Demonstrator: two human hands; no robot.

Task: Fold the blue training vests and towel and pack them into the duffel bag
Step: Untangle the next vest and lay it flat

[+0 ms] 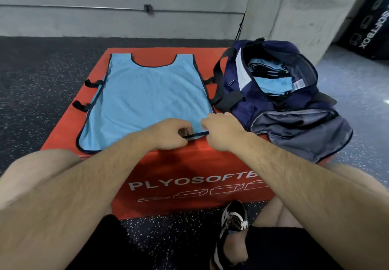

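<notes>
From the head camera, a light-blue mesh training vest with dark trim [147,99] is lying flat on a red padded plyo box [189,170]. The left hand [170,133] and right hand [223,129] are both pinching its near hem. Just beside it, an open navy fabric duffel bag [280,101] is holding folded blue vests [271,84].

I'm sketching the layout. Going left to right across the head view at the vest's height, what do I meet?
Speckled dark floor → black side straps → light blue vest → navy duffel bag, open, with folded blue fabric inside → pale grey floor.
</notes>
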